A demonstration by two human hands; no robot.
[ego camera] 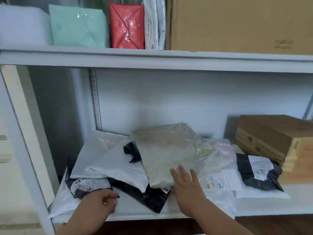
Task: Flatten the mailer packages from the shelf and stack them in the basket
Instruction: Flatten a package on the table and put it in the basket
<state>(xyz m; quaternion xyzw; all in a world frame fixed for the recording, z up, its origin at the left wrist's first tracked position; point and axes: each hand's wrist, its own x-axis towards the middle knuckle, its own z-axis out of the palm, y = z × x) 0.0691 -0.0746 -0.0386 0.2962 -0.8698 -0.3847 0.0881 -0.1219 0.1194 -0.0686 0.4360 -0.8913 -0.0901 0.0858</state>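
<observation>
A pile of mailer packages point(152, 160) lies on the lower shelf point(271, 209), spread from the left post to the cardboard boxes on the right. On top of the pile is a clear, crinkled package with pale beige content point(169, 155). The right hand point(184, 185) rests on its near edge with the fingers straight and spread; the fingertips point(182, 168) lie on the plastic, and the palm covers the near corner of the package. Under this package, to the left, there are a white mailer point(118, 165) and a grey one point(94, 150), and a black mailer point(152, 197) comes out from below them toward the shelf edge.

The left hand point(103, 202) is at the near left part of the pile. Its fingers are curled, and they seem to pinch the edge of a dark mailer with a round label point(88, 185) (the picture is blurred here, so the exact grip I cannot tell). A ring is on one finger.

To the right of the right hand lies a white mailer with a printed label point(218, 182), and further right a black-and-white package point(259, 173), just beside a stack of brown cardboard boxes point(271, 138).

On the upper shelf point(152, 58) stand a mint green packet point(77, 26), a red packet point(127, 26), some white mailers point(153, 22) and a large cardboard box point(237, 22).
</observation>
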